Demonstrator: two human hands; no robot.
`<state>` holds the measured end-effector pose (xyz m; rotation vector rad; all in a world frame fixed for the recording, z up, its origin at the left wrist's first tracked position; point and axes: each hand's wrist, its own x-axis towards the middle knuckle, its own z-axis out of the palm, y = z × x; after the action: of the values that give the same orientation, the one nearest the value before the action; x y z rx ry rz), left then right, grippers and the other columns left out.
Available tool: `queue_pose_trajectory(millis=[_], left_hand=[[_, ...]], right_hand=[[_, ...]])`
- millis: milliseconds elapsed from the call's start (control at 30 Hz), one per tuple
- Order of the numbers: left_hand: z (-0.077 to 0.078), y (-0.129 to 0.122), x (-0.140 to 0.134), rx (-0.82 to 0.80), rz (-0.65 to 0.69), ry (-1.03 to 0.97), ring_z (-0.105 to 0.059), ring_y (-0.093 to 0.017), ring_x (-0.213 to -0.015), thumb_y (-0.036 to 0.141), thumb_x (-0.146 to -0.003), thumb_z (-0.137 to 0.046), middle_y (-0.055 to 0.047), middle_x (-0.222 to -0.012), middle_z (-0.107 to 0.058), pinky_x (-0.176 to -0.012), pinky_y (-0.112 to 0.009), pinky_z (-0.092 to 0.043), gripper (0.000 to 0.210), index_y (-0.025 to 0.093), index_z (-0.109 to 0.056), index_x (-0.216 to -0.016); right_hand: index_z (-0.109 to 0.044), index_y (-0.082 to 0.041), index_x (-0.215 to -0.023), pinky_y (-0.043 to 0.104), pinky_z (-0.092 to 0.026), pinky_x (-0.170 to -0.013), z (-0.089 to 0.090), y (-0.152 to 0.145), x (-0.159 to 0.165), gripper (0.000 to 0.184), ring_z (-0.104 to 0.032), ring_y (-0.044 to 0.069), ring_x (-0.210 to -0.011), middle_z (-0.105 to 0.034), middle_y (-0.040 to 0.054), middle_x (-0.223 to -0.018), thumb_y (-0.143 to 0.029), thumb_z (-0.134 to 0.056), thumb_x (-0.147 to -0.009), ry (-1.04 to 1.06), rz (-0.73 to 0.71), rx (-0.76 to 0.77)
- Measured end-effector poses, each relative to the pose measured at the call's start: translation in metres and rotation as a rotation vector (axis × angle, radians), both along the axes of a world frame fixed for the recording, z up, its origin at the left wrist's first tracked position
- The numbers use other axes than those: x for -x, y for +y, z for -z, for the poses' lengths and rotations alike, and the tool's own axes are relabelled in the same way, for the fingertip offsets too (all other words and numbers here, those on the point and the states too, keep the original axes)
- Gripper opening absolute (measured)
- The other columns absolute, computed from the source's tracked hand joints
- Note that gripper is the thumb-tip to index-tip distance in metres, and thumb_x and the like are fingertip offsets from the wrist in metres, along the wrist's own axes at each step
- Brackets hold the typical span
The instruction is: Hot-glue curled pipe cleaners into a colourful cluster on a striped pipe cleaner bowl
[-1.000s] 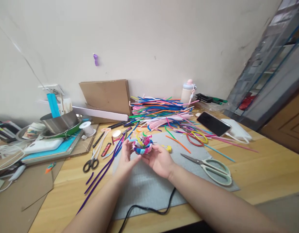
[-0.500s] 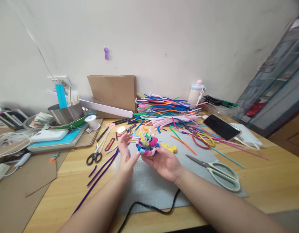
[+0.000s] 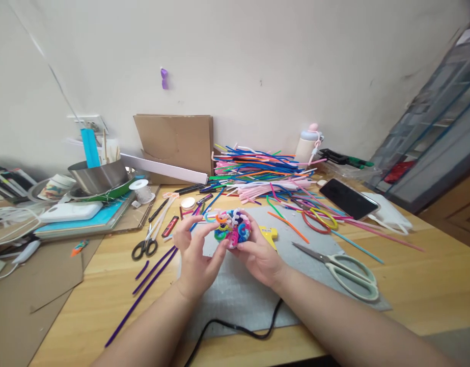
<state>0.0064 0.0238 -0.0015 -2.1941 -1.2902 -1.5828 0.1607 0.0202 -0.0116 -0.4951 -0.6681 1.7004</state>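
A small round pipe-cleaner ornament (image 3: 235,228), made of curled pieces in pink, blue, white, green and orange, is held up over the grey mat (image 3: 242,300). My right hand (image 3: 259,257) grips it from the right and below, thumb along its lower edge. On the left, my left hand (image 3: 198,255) has its thumb against the ornament's lower side and its bent index finger at the upper left, by a light blue curl. Behind my right hand lies a yellow glue gun (image 3: 269,233), partly hidden.
Green-handled scissors (image 3: 351,275) lie right on the mat, black-handled scissors (image 3: 145,248) to the left. Purple pipe cleaners (image 3: 141,300) are near my left forearm. A heap of pipe cleaners (image 3: 261,171) lies against the wall, and a phone (image 3: 348,199) right of it. A black cord (image 3: 235,326) crosses the front.
The ornament has been tilted so its curled face shows more toward me. My left fingers have moved in from being spread and now bend around its left side.
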Motion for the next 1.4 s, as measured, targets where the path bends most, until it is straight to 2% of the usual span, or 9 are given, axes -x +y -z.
queue_pose_trajectory(millis=[133,300,533,633,800,967,1133,1267,1400], left_hand=[[0.000,0.001,0.001,-0.053,0.008,0.055,-0.049,-0.027,-0.108,0.021,-0.078,-0.070,-0.007,-0.112,-0.052,-0.097,-0.045,-0.034,0.017,0.026,-0.065,-0.093],[0.002,0.004,0.001,-0.092,-0.017,0.098,-0.055,-0.025,-0.098,0.026,-0.078,-0.072,-0.007,-0.100,-0.062,-0.090,-0.042,-0.036,0.014,0.026,-0.068,-0.091],[0.004,0.001,-0.002,0.015,0.159,0.133,-0.062,-0.021,-0.087,0.024,-0.084,-0.064,-0.002,-0.086,-0.074,-0.085,-0.039,-0.042,0.002,0.025,-0.066,-0.085],[0.003,-0.005,-0.006,0.000,0.227,0.166,-0.062,-0.020,-0.085,0.020,-0.083,-0.063,-0.001,-0.086,-0.074,-0.082,-0.038,-0.042,0.006,0.026,-0.066,-0.084],[0.001,-0.010,-0.009,-0.016,0.324,0.189,-0.060,-0.019,-0.089,0.010,-0.079,-0.066,-0.001,-0.092,-0.072,-0.083,-0.034,-0.043,0.024,0.025,-0.061,-0.097],[0.001,-0.011,-0.003,0.014,0.311,0.023,-0.057,-0.023,-0.099,0.014,-0.082,-0.061,-0.007,-0.104,-0.064,-0.090,-0.039,-0.043,0.037,0.023,-0.053,-0.117],[-0.005,-0.005,0.002,-0.004,0.117,-0.220,-0.055,-0.020,-0.098,0.012,-0.088,-0.053,-0.004,-0.101,-0.057,-0.090,-0.036,-0.044,0.022,0.024,-0.062,-0.104],[-0.009,0.004,0.005,0.038,0.039,-0.161,-0.054,-0.019,-0.092,0.019,-0.084,-0.064,-0.003,-0.096,-0.053,-0.085,-0.034,-0.045,0.019,0.024,-0.067,-0.102],[-0.004,0.009,0.006,0.010,0.048,-0.055,-0.052,-0.019,-0.089,0.020,-0.080,-0.069,-0.003,-0.094,-0.051,-0.079,-0.033,-0.045,0.016,0.024,-0.068,-0.096]], right_hand=[[-0.049,-0.036,-0.123,0.030,-0.050,-0.084,0.000,0.000,0.000,0.068,-0.064,0.015,-0.097,-0.064,-0.0027,-0.120,-0.002,-0.067,-0.067,-0.006,0.009,0.012],[-0.049,-0.036,-0.122,0.032,-0.049,-0.087,0.003,0.002,0.000,0.065,-0.064,0.014,-0.096,-0.065,-0.0042,-0.117,-0.002,-0.065,-0.069,0.083,0.015,-0.030],[-0.044,-0.038,-0.130,0.027,-0.051,-0.078,0.005,0.007,-0.001,0.074,-0.066,0.012,-0.086,-0.068,-0.0051,-0.112,-0.001,-0.063,-0.069,0.125,0.056,-0.033],[-0.044,-0.039,-0.130,0.025,-0.051,-0.077,0.006,0.008,-0.002,0.075,-0.066,0.011,-0.084,-0.068,-0.0067,-0.111,0.000,-0.063,-0.069,0.125,0.067,-0.040],[-0.047,-0.037,-0.128,0.024,-0.051,-0.073,0.008,0.008,-0.004,0.071,-0.066,0.012,-0.078,-0.070,-0.0077,-0.093,0.000,-0.062,-0.069,0.085,0.062,-0.007],[-0.049,-0.035,-0.127,0.031,-0.049,-0.085,0.008,0.007,-0.004,0.067,-0.066,0.014,-0.088,-0.071,-0.0057,-0.098,-0.001,-0.061,-0.071,0.104,0.016,-0.060],[-0.047,-0.038,-0.128,0.038,-0.046,-0.093,0.006,0.006,-0.003,0.069,-0.064,0.016,-0.098,-0.067,-0.0046,-0.115,-0.001,-0.060,-0.071,0.087,-0.020,-0.050],[-0.046,-0.038,-0.131,0.038,-0.046,-0.093,0.008,0.005,-0.003,0.072,-0.064,0.016,-0.097,-0.066,-0.0041,-0.117,-0.002,-0.059,-0.070,0.078,-0.042,-0.051],[-0.045,-0.037,-0.132,0.039,-0.046,-0.094,0.011,0.006,-0.003,0.074,-0.065,0.016,-0.092,-0.070,-0.0048,-0.105,-0.003,-0.059,-0.069,0.073,-0.056,-0.071]])
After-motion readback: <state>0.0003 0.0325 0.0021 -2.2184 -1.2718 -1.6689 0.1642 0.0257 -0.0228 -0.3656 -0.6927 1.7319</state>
